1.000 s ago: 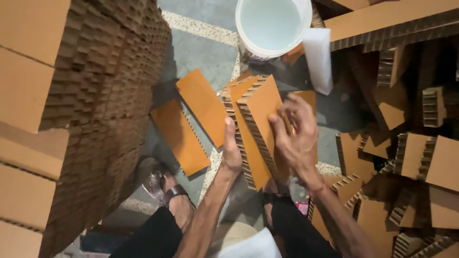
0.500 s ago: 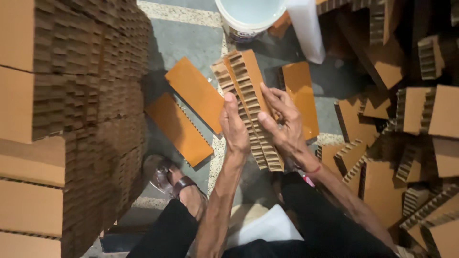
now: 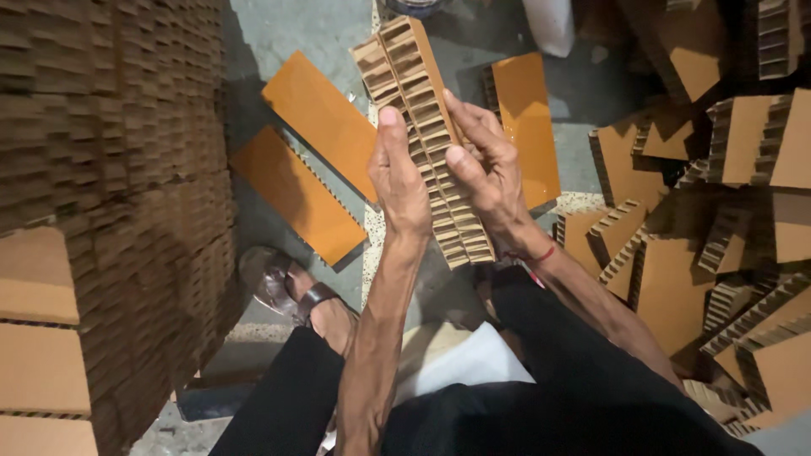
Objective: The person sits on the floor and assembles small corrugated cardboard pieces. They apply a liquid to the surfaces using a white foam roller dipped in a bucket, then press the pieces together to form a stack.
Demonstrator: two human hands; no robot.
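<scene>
Nearest me, a brown leather sandal (image 3: 283, 283) sat on the grey concrete floor (image 3: 279, 38), below and left of the long brown honeycomb cardboard strip (image 3: 427, 127). The left hand (image 3: 401, 181) and right hand (image 3: 490, 173) each had a grip clamped on that strip, held up edge-on between them. Beyond it lay flat orange cardboard panels (image 3: 325, 122); a tall stack of cardboard blocks (image 3: 110, 169) rose far left.

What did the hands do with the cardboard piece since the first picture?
Both hands, left hand and right hand, lifted the honeycomb cardboard strip up off the floor and turned its open cells toward the camera. The view shifted, so the white bucket slid out of sight at the top. Both hands kept their hold, and the flat orange boards stayed on the floor.
</scene>
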